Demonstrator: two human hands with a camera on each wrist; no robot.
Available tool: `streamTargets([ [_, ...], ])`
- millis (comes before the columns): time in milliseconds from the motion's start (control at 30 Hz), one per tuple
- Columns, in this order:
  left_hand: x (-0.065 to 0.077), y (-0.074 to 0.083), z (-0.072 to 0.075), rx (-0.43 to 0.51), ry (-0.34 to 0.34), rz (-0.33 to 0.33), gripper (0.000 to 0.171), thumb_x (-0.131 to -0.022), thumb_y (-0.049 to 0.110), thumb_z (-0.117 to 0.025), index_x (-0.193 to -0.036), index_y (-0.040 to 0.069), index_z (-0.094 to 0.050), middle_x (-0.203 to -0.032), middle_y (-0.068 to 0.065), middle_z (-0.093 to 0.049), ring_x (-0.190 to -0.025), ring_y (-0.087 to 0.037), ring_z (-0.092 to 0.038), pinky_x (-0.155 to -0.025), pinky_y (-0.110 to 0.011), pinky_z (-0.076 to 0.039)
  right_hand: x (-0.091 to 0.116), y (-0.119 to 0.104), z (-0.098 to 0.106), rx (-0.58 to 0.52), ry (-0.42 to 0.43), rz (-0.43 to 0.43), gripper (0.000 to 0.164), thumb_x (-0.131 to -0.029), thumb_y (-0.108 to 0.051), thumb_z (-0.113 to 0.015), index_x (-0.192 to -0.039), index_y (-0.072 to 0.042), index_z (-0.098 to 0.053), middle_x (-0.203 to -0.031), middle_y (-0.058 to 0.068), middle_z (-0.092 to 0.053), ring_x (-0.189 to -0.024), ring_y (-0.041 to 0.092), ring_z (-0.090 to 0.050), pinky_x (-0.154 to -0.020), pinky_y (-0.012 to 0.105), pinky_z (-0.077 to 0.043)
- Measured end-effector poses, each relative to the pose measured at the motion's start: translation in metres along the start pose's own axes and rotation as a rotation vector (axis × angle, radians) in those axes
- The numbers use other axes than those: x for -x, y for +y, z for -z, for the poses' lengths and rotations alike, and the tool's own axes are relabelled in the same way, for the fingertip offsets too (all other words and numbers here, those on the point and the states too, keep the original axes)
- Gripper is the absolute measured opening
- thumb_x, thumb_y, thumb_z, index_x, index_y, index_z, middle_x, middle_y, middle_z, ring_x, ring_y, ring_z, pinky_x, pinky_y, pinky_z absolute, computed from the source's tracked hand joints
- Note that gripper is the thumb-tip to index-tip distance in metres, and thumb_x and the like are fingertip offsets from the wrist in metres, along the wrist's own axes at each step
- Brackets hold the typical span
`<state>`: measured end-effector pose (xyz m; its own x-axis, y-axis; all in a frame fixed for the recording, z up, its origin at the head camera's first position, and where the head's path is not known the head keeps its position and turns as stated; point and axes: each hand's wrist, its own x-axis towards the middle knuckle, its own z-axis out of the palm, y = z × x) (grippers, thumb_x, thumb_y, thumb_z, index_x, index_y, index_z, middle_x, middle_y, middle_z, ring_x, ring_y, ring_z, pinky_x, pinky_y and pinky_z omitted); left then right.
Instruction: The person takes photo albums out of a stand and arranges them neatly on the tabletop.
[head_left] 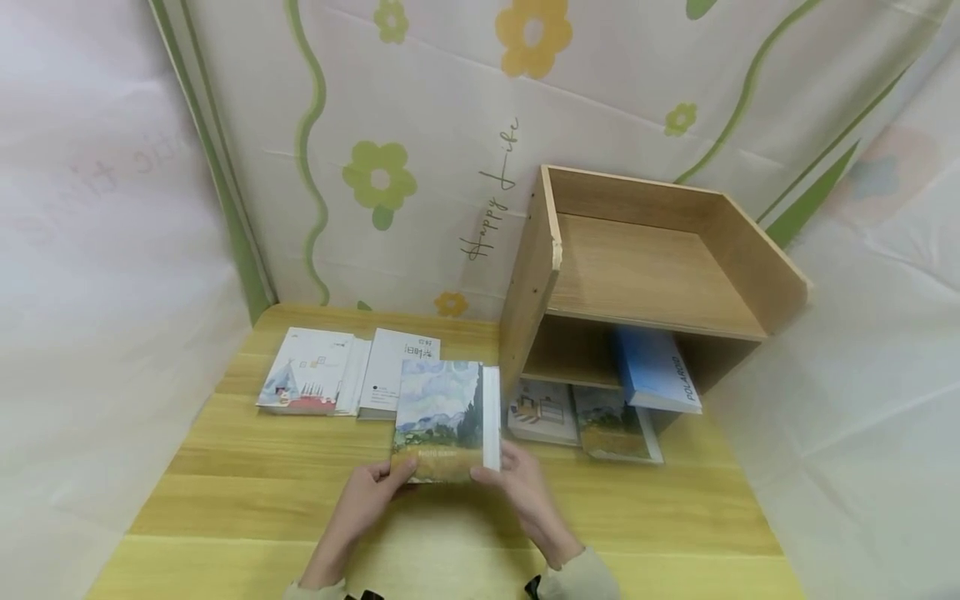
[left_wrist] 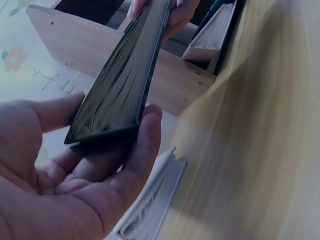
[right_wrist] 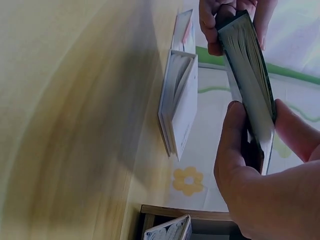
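Observation:
Both hands hold a photo album [head_left: 438,408] with a painted landscape cover, raised over the table. My left hand [head_left: 378,487] pinches its lower left corner, thumb on the cover. At the lower right, my right hand [head_left: 525,487] grips the edge by the white strip. From the left wrist view, the album's page edges [left_wrist: 122,75] face the camera between thumb and fingers. The right wrist view shows the same album [right_wrist: 250,75] between both hands. Behind it to the left lie a white album [head_left: 390,358] and another with a tent picture [head_left: 307,367].
A wooden shelf unit [head_left: 630,258] stands at the right. A blue album [head_left: 656,371] marked POLAROID juts from its middle level. Below, a white album [head_left: 543,412] and a second landscape album [head_left: 615,433] stick out over the table [head_left: 225,500]. Patterned cloth [head_left: 420,100] hangs behind.

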<state>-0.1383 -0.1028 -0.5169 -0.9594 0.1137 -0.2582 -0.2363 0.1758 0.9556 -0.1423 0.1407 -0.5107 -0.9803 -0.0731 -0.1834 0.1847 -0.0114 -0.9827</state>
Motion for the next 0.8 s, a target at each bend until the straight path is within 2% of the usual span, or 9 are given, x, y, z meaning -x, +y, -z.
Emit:
streamTargets([
  [100, -0.003, 0.004, -0.003, 0.039, 0.044, 0.001, 0.048, -0.091, 0.044, -0.069, -0.082, -0.002, -0.071, -0.09, -0.016, -0.073, -0.088, -0.03, -0.07, -0.084, -0.041, -0.054, -0.005, -0.001, -0.001, 0.008, 0.013, -0.02, 0.055, -0.08, -0.005, -0.078, -0.13, 0.001, -0.059, -0.124, 0.018, -0.063, -0.112, 0.031, -0.059, -0.097, 0.051, -0.046],
  [267, -0.011, 0.01, -0.005, 0.07, 0.114, -0.012, 0.044, -0.09, 0.04, -0.071, -0.081, -0.003, -0.071, -0.086, -0.017, -0.072, -0.081, -0.033, -0.071, -0.079, -0.04, -0.056, -0.011, -0.001, -0.003, 0.003, 0.048, -0.065, 0.05, -0.078, -0.012, -0.081, -0.124, 0.001, -0.064, -0.116, 0.015, -0.067, -0.101, 0.028, -0.062, -0.091, 0.046, -0.049],
  [400, -0.019, 0.016, -0.008, 0.001, 0.145, -0.019, 0.047, -0.092, 0.044, -0.068, -0.077, -0.001, -0.07, -0.08, -0.013, -0.071, -0.078, -0.032, -0.071, -0.077, -0.039, -0.055, -0.017, 0.005, -0.003, -0.007, 0.089, -0.092, 0.04, -0.08, -0.022, -0.081, -0.111, 0.0, -0.069, -0.097, 0.012, -0.07, -0.086, 0.026, -0.064, -0.085, 0.042, -0.051],
  [500, -0.026, 0.019, -0.01, -0.053, 0.159, -0.028, 0.051, -0.093, 0.045, -0.066, -0.071, -0.001, -0.067, -0.071, -0.014, -0.07, -0.073, -0.032, -0.07, -0.071, -0.038, -0.053, -0.022, 0.009, -0.004, -0.051, 0.117, -0.102, 0.034, -0.083, -0.023, -0.08, -0.104, 0.002, -0.069, -0.092, 0.011, -0.068, -0.082, 0.024, -0.065, -0.082, 0.039, -0.053],
  [700, -0.039, 0.021, -0.014, -0.084, 0.176, -0.023, 0.05, -0.095, 0.039, -0.065, -0.067, -0.002, -0.064, -0.066, -0.017, -0.066, -0.067, -0.034, -0.07, -0.061, -0.035, -0.051, -0.026, 0.014, -0.002, -0.27, 0.088, -0.156, 0.03, -0.087, -0.011, -0.073, -0.109, 0.009, -0.064, -0.11, 0.014, -0.062, -0.098, 0.023, -0.061, -0.095, 0.042, -0.05],
  [800, -0.044, 0.019, -0.017, -0.103, 0.176, -0.031, 0.048, -0.096, 0.038, -0.064, -0.07, -0.002, -0.067, -0.067, -0.017, -0.067, -0.067, -0.034, -0.07, -0.057, -0.031, -0.049, -0.023, 0.015, 0.002, -0.273, 0.033, -0.141, 0.03, -0.092, -0.008, -0.067, -0.117, 0.009, -0.062, -0.119, 0.016, -0.059, -0.109, 0.026, -0.058, -0.102, 0.045, -0.044],
])
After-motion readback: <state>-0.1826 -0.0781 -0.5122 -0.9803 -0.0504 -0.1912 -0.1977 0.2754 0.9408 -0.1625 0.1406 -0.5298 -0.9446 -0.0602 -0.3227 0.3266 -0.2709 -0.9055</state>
